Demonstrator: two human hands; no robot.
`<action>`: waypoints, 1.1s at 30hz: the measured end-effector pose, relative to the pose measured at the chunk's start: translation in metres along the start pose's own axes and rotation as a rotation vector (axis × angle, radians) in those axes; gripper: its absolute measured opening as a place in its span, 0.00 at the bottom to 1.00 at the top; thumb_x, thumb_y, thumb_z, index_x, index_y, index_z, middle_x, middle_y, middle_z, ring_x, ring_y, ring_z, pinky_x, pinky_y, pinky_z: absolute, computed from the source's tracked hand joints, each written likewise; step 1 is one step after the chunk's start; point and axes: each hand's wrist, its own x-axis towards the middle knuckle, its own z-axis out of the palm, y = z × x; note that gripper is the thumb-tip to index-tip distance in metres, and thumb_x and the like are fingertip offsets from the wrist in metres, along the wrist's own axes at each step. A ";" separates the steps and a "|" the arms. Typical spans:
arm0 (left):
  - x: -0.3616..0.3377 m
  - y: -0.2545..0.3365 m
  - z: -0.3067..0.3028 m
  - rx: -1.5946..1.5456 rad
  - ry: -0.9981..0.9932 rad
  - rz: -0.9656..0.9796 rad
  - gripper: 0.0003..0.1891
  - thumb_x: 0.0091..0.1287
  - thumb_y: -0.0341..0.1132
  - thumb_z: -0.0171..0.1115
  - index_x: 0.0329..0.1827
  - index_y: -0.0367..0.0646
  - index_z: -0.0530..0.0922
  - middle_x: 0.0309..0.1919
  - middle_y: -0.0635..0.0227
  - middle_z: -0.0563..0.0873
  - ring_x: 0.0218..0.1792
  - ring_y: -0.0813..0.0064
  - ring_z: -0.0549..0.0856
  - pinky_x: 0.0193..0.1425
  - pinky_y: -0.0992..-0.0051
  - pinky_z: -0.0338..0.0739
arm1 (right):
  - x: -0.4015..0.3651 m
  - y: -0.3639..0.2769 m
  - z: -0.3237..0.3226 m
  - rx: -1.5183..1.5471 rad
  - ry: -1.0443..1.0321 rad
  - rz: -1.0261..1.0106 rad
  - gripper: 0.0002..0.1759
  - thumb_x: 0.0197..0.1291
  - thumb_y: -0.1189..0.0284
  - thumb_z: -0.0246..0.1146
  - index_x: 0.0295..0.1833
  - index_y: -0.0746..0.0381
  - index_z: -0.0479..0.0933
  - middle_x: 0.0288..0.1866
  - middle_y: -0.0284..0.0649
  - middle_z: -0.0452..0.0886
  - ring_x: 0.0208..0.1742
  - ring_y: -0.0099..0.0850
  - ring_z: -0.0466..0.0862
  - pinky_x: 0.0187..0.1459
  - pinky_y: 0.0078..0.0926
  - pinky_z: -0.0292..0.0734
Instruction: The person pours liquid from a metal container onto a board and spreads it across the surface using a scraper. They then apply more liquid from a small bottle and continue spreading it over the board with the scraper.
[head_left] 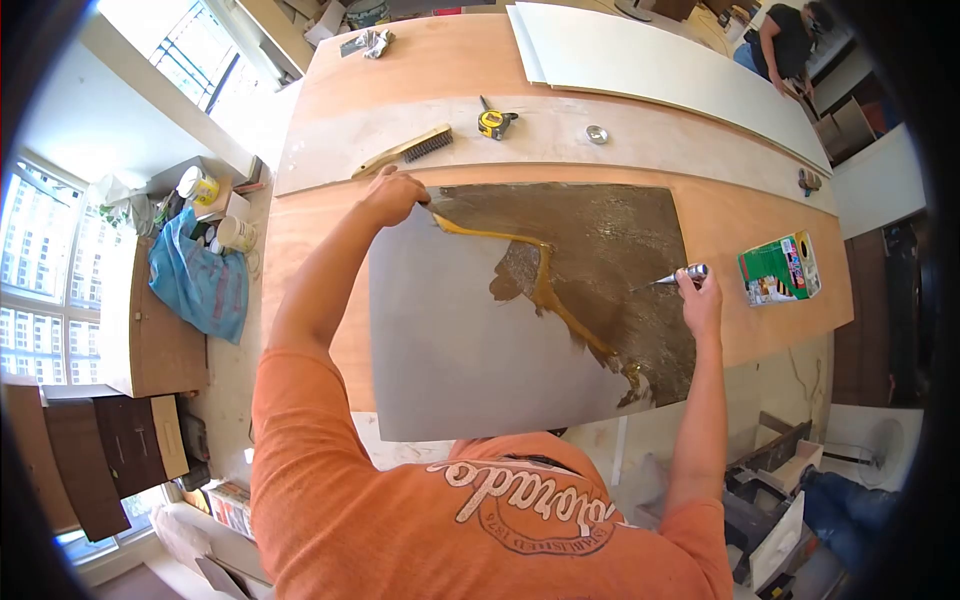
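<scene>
A grey sheet [450,340] lies on the plywood table [760,215]. Dark brown adhesive [600,240] covers its right and upper part, and a thick amber ridge of glue [545,290] runs diagonally across it. My left hand [393,195] is at the sheet's upper left corner, closed on a flat spreader [432,208] whose edge meets the top end of the glue ridge. My right hand [700,298] is at the sheet's right edge, gripping a slim metal tool [675,277] with its tip resting on the glued area.
A wire brush [405,152], a yellow tape measure [494,122] and a small metal cap [597,134] lie on a pale strip beyond the sheet. A green carton [779,268] stands at right. White boards [660,70] lie far back. Another person [790,40] works at top right.
</scene>
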 end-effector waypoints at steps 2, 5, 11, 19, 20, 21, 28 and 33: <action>0.001 0.006 0.002 -0.051 0.099 -0.004 0.17 0.66 0.27 0.53 0.46 0.60 0.88 0.48 0.76 0.89 0.57 0.72 0.84 0.70 0.58 0.65 | -0.004 0.003 -0.002 0.002 -0.007 0.032 0.13 0.65 0.68 0.69 0.44 0.65 0.76 0.33 0.34 0.80 0.32 0.21 0.78 0.33 0.21 0.76; 0.017 0.013 0.029 -0.018 0.199 -0.030 0.15 0.66 0.28 0.53 0.45 0.59 0.86 0.46 0.77 0.88 0.56 0.73 0.83 0.67 0.60 0.65 | 0.001 0.006 0.001 0.031 0.009 0.037 0.13 0.65 0.67 0.69 0.43 0.65 0.75 0.32 0.34 0.80 0.31 0.22 0.78 0.33 0.23 0.76; -0.021 0.014 0.051 0.020 0.085 -0.118 0.17 0.65 0.25 0.51 0.49 0.56 0.85 0.49 0.73 0.87 0.57 0.70 0.82 0.64 0.61 0.65 | -0.006 0.006 0.002 0.112 0.034 0.037 0.14 0.65 0.65 0.69 0.41 0.65 0.75 0.26 0.33 0.78 0.27 0.23 0.76 0.32 0.25 0.72; -0.009 0.023 0.026 -0.064 0.085 -0.360 0.14 0.65 0.28 0.53 0.47 0.48 0.86 0.46 0.61 0.89 0.53 0.60 0.86 0.60 0.56 0.71 | -0.004 0.007 -0.004 0.089 -0.011 0.061 0.13 0.66 0.68 0.68 0.45 0.65 0.75 0.35 0.33 0.78 0.32 0.20 0.77 0.33 0.20 0.75; -0.001 0.030 0.030 -0.039 0.032 -0.412 0.14 0.65 0.28 0.53 0.46 0.47 0.87 0.48 0.60 0.89 0.54 0.61 0.86 0.60 0.56 0.72 | -0.004 0.006 -0.003 0.096 -0.014 0.050 0.13 0.66 0.68 0.68 0.44 0.65 0.75 0.34 0.32 0.78 0.31 0.20 0.76 0.32 0.20 0.74; 0.005 0.039 0.031 -0.055 0.010 -0.428 0.13 0.65 0.29 0.54 0.45 0.46 0.87 0.47 0.58 0.89 0.53 0.60 0.87 0.59 0.57 0.74 | -0.005 0.004 -0.001 0.101 -0.016 0.039 0.12 0.66 0.68 0.68 0.44 0.65 0.75 0.33 0.32 0.77 0.31 0.20 0.75 0.31 0.20 0.73; 0.031 0.136 0.034 -0.112 -0.054 -0.349 0.12 0.63 0.32 0.56 0.40 0.42 0.88 0.44 0.53 0.90 0.50 0.56 0.89 0.52 0.60 0.82 | 0.003 0.007 -0.001 0.023 0.001 -0.001 0.16 0.63 0.64 0.69 0.42 0.67 0.77 0.33 0.41 0.83 0.34 0.30 0.81 0.40 0.32 0.76; 0.021 0.215 0.024 -0.089 -0.117 -0.142 0.11 0.62 0.32 0.58 0.41 0.45 0.88 0.44 0.55 0.90 0.50 0.57 0.89 0.52 0.59 0.82 | -0.005 -0.005 -0.006 0.002 0.003 -0.021 0.18 0.62 0.62 0.70 0.42 0.68 0.77 0.36 0.47 0.86 0.38 0.36 0.85 0.44 0.36 0.78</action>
